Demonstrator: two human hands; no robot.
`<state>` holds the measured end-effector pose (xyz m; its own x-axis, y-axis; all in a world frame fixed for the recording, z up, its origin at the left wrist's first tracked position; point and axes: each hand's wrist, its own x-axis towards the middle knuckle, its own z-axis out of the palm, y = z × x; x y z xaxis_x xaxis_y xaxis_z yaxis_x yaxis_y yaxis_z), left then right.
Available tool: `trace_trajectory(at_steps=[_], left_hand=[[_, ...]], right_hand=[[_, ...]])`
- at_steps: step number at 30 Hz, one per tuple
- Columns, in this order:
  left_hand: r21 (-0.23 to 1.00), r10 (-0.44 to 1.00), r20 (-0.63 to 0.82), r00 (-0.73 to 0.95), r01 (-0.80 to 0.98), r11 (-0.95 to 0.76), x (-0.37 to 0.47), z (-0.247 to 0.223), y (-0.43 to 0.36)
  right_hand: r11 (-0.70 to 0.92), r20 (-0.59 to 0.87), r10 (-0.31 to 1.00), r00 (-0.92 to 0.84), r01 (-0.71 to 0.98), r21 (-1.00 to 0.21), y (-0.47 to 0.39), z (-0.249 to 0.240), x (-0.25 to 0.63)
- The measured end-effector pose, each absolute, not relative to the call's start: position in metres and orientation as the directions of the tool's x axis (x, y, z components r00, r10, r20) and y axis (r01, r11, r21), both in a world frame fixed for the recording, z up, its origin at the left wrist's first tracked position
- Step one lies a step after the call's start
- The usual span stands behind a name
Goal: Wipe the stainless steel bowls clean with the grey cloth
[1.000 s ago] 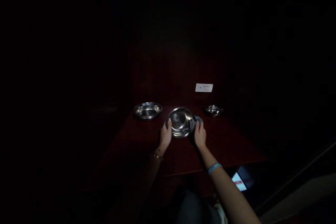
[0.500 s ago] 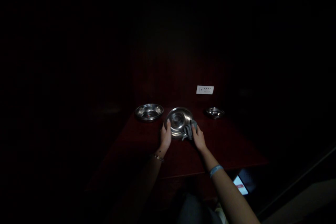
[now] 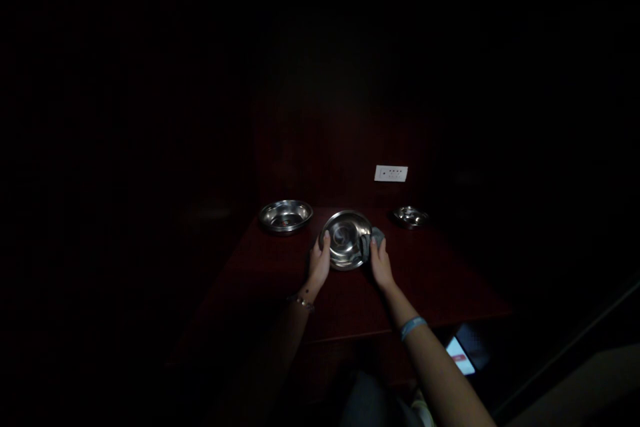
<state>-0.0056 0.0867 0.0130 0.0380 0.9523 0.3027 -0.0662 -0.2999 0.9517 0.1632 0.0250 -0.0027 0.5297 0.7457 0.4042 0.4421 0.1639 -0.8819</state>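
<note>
A shiny steel plate point(image 3: 344, 238) with a raised rim is tilted up above the red table, its inner face toward me. My left hand point(image 3: 320, 260) grips its left edge, thumb on the inside and fingers behind. At the right edge, my right hand point(image 3: 381, 265) holds a grey cloth point(image 3: 366, 248) folded over the rim, pressing it against the metal. The fingers behind the plate and cloth are hidden.
On the dark red table point(image 3: 345, 310), a larger steel dish point(image 3: 286, 217) stands at the back left and a small steel bowl point(image 3: 411, 216) at the back right. A white socket panel point(image 3: 391, 173) is on the wall. A lit screen point(image 3: 461, 355) glows below the table's right front edge.
The plate has shifted slightly right and toward me, with both hands following. The cloth has moved up a little along the plate's right rim.
</note>
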Motion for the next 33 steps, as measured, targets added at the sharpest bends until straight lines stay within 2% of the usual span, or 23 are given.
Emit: trace_trajectory(at_steps=[6,10,13,17,22,26,29,33], left_hand=[[0.935,0.939,0.341,0.053,-0.122,-0.333,-0.006,0.016,0.084],[0.939,0.943,0.332,0.033,-0.111,-0.327,-0.006,0.015,0.085],[0.937,0.936,0.346,0.059,-0.075,-0.342,-0.005,0.015,0.086],[0.935,0.933,0.355,0.053,-0.028,-0.354,-0.005,0.013,0.087],[0.956,0.957,0.29,-0.023,-0.033,-0.291,-0.005,0.009,0.092],[0.962,0.966,0.258,-0.007,-0.086,-0.257,-0.004,0.007,0.094],[0.956,0.961,0.277,0.018,-0.109,-0.273,-0.002,0.009,0.091],[0.948,0.953,0.303,0.017,-0.107,-0.3,-0.001,0.013,0.084]], right_hand=[[0.212,0.401,0.743,0.535,0.381,-0.9,0.028,-0.003,0.167],[0.176,0.345,0.776,0.528,0.343,-0.923,0.028,-0.002,0.168],[0.132,0.345,0.777,0.527,0.399,-0.907,0.027,-0.004,0.169],[0.1,0.419,0.696,0.583,0.499,-0.861,0.025,-0.005,0.169],[0.214,0.471,0.691,0.549,0.467,-0.858,0.024,-0.002,0.167],[0.329,0.547,0.696,0.466,0.471,-0.819,0.026,0.0,0.162],[0.328,0.522,0.723,0.453,0.44,-0.836,0.027,0.0,0.159],[0.327,0.454,0.715,0.532,0.32,-0.889,0.029,-0.003,0.16]])
